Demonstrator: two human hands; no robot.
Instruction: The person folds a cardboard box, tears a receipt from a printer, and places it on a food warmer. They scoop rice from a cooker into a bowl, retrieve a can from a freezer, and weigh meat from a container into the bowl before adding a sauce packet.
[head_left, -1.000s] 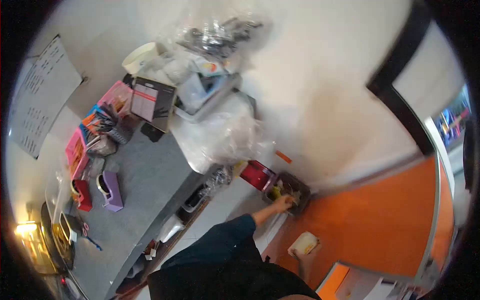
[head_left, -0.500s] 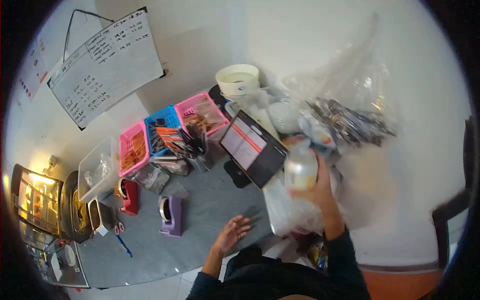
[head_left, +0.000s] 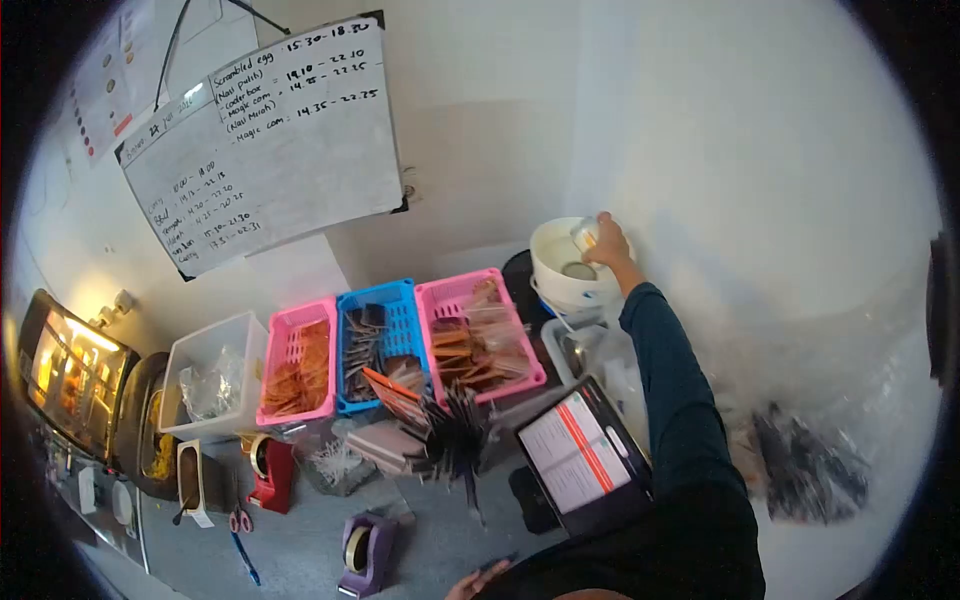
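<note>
My right hand (head_left: 608,243) reaches far out and is wrapped round a pale bottle (head_left: 584,234) with a yellowish mark. Both are at the mouth of a white bucket (head_left: 573,297), the bottle inside its rim in this view. A round greyish item (head_left: 578,271) shows within the bucket, below the bottle. Low at the frame's bottom edge, my left hand (head_left: 478,581) rests near the tabletop with fingers stretched out and nothing in them; part of it is cut off.
A tablet (head_left: 578,450) stands below my right arm. Pink (head_left: 298,312) and blue (head_left: 376,295) baskets of packets line the wall beside a clear bin (head_left: 215,330). Purple (head_left: 372,560) and red (head_left: 272,490) tape dispensers sit in front. Bagged dark cutlery (head_left: 808,470) lies at right.
My right hand has carried the bottle from beside the tablet out to the bucket. My view has swung, and my left hand now sits at the bottom edge.
</note>
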